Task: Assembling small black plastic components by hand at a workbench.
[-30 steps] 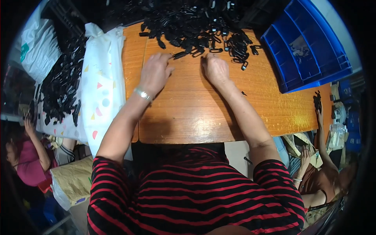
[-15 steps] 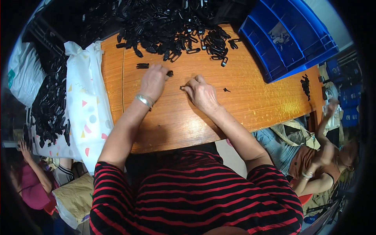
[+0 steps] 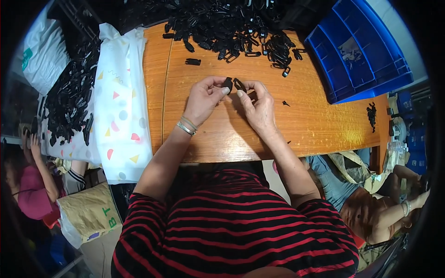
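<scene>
Over the middle of the wooden table (image 3: 213, 143), both my hands are raised close together with their fingertips facing. Between thumb and fingers, my left hand (image 3: 202, 99) pinches a solid black plastic buckle half (image 3: 228, 83). A black buckle half with an open, frame-like shape (image 3: 239, 85) is gripped by my right hand (image 3: 259, 107). The two halves are a small gap apart. Beyond my left hand lies a single pronged black piece (image 3: 193, 61). A tiny dark bit (image 3: 286, 103) rests to the right of my right hand.
A big heap of black buckle parts (image 3: 218, 34) covers the far side. At far right stands a tilted blue crate (image 3: 371, 91). Patterned white sheeting (image 3: 123, 153) and another black heap (image 3: 72, 102) are at left. Co-workers sit on both sides; a small black cluster (image 3: 371, 116) lies right.
My hands have come together from apart, and the piece in each has been lifted up between them. The whole view has shifted, with the table's contents sitting further right.
</scene>
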### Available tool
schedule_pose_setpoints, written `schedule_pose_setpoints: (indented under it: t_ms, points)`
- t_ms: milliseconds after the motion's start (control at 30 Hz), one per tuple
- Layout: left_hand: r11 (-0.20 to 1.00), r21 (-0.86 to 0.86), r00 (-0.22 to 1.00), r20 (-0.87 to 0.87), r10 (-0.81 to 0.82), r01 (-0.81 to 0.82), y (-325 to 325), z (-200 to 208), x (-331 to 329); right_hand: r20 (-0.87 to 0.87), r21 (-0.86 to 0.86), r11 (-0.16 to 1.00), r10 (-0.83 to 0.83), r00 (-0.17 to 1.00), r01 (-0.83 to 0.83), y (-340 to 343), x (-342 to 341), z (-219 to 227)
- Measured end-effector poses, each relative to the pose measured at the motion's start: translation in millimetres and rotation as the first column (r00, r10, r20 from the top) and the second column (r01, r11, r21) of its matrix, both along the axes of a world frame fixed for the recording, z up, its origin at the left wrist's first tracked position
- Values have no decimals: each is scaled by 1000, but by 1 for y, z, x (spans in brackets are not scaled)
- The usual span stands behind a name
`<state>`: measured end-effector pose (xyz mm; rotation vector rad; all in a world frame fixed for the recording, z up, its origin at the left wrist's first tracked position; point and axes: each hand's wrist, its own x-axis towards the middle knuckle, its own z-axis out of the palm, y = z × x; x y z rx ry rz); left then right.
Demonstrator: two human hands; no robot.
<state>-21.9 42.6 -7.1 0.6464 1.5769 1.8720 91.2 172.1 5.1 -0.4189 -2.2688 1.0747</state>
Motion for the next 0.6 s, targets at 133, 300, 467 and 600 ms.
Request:
schedule_pose_setpoints:
  t_ms: [133, 300, 467, 600]
  points:
    - [999, 32, 999, -31, -23, 24, -5, 1, 1, -11, -63, 997, 50, 999, -50, -9, -5, 0]
    - [999, 34, 1000, 13, -19, 19, -6, 0, 5, -73, -109, 992, 58, 996, -66, -10, -5, -9]
    - [998, 56, 998, 61, 10, -13, -3, -13, 16, -55, 19, 1000, 16, 998, -15, -14, -2, -12]
    - [999, 22, 999, -16, 43, -43, -4, -22, 25, -75, 193, 981, 6, 997, 9, -21, 0, -19]
